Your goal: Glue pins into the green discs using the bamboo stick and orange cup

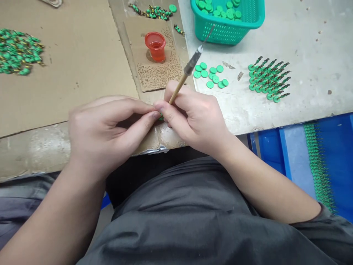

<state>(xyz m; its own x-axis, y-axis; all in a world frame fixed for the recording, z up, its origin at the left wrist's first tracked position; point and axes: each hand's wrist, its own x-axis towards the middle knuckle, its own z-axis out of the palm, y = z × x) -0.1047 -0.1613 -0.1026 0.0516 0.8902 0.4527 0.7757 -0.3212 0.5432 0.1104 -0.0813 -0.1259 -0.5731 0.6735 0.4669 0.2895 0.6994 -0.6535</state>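
At the worktop's (311, 48) front edge, the left hand (107, 129) is pinching a small green piece (161, 117), its fingertips meeting the right hand (195, 116), which is clasping a brush (178, 88), while cardboard (82, 48) is giving room leftward toward a green pile (20, 51).

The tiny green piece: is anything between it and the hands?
Nothing I can see: the fingertips of the left hand and right hand meet at the green piece, mostly hiding it. The brush points away.
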